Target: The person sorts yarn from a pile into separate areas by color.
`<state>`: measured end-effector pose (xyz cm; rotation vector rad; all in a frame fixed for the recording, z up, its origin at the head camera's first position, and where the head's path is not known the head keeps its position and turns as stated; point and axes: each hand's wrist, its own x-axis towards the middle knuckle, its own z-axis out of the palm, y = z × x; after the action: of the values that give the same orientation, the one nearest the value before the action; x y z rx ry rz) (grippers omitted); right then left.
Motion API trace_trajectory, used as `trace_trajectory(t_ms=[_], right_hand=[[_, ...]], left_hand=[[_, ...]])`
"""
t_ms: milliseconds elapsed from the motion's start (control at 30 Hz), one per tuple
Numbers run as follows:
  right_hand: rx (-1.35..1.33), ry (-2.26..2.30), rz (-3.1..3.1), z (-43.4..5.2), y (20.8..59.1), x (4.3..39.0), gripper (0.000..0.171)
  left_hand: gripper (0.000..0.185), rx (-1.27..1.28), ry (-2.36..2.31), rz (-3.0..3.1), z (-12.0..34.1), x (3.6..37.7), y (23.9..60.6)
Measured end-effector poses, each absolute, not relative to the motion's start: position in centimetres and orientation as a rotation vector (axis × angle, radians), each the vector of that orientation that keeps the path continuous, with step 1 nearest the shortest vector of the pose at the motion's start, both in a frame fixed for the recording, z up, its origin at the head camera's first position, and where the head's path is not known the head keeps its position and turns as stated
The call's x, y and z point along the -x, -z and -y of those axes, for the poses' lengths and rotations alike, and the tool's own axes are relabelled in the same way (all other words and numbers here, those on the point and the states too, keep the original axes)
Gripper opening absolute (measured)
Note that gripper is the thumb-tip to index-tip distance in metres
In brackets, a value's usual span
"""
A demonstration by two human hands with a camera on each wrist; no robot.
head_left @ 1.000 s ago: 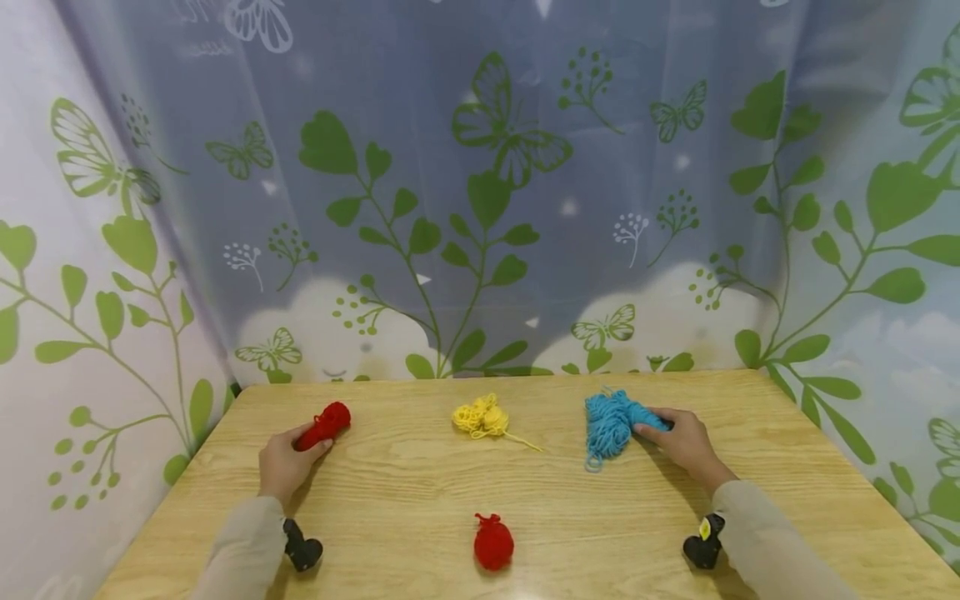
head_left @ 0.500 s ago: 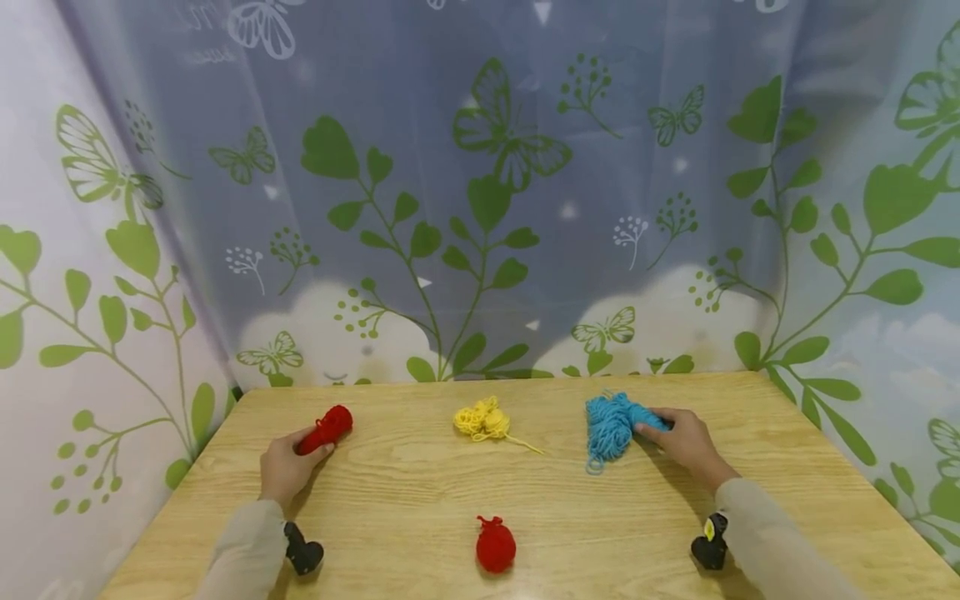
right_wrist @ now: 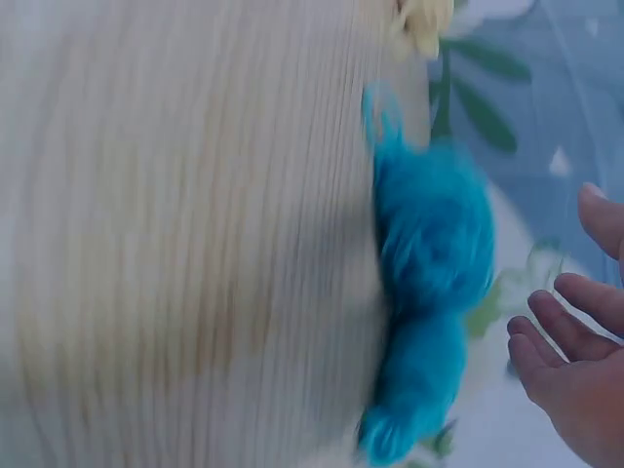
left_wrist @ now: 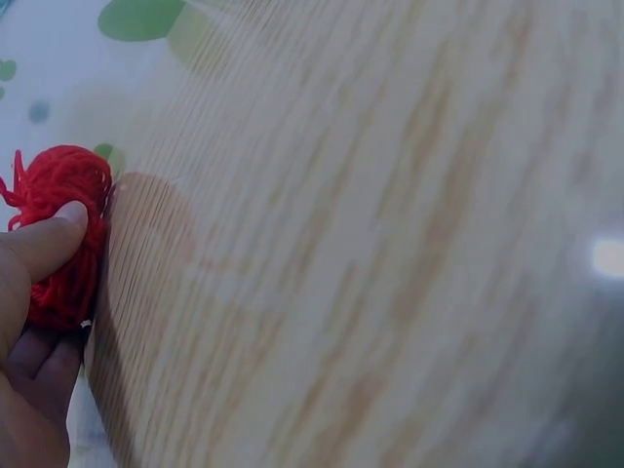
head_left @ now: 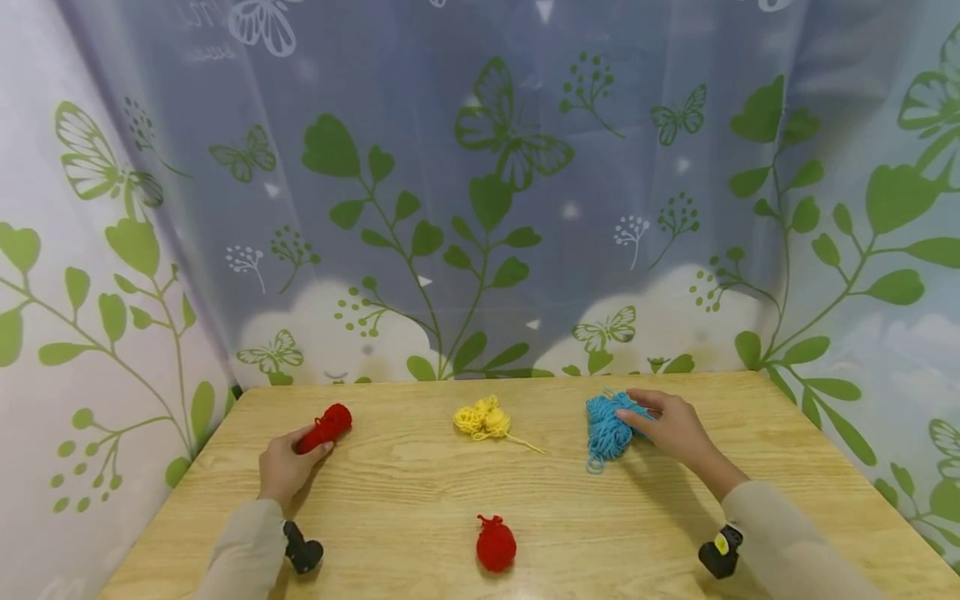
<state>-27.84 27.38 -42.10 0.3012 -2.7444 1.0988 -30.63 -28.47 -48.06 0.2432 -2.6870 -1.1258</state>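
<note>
My left hand (head_left: 306,452) rests on the wooden table (head_left: 420,492) at the left and grips a red yarn roll (head_left: 324,427). In the left wrist view the left hand (left_wrist: 49,263) has its thumb on top of the red yarn roll (left_wrist: 60,234) and its fingers underneath. A blue yarn bundle (head_left: 606,429) lies at the right. My right hand (head_left: 637,411) hovers over its right part with loose fingers. In the blurred right wrist view the right hand (right_wrist: 565,322) is spread and apart from the blue yarn bundle (right_wrist: 429,263).
A small yellow yarn tangle (head_left: 482,417) with a trailing strand lies mid-table at the back. A red yarn ball (head_left: 495,543) sits near the front edge. A leaf-and-butterfly curtain (head_left: 480,208) closes in the back and both sides.
My right hand has let go of the blue bundle's right end, lifted, and shifted left over it. The left hand and red roll have stayed put.
</note>
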Motion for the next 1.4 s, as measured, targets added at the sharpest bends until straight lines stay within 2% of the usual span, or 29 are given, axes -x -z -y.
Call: trace_trajectory(t_ms=[400,833,1100,1400], right_hand=[[-0.631,-1.506,2.681,-20.5,43.0,25.2,0.054],[-1.049,-1.708,2.780,-13.9,44.2,22.7,0.053],[-1.086,-1.628,2.893,-12.1,44.4,21.8,0.054],[-1.079,-1.654,2.879,-11.8,44.9,21.5,0.038]], left_hand=[[0.056,-0.236,1.129,2.697,28.4,30.6,48.1],[0.055,-0.233,1.108,2.683,28.6,30.6,48.2],[0.055,-0.204,1.090,2.673,28.6,30.8,48.5],[0.054,-0.193,1.056,2.657,28.7,30.7,48.5]])
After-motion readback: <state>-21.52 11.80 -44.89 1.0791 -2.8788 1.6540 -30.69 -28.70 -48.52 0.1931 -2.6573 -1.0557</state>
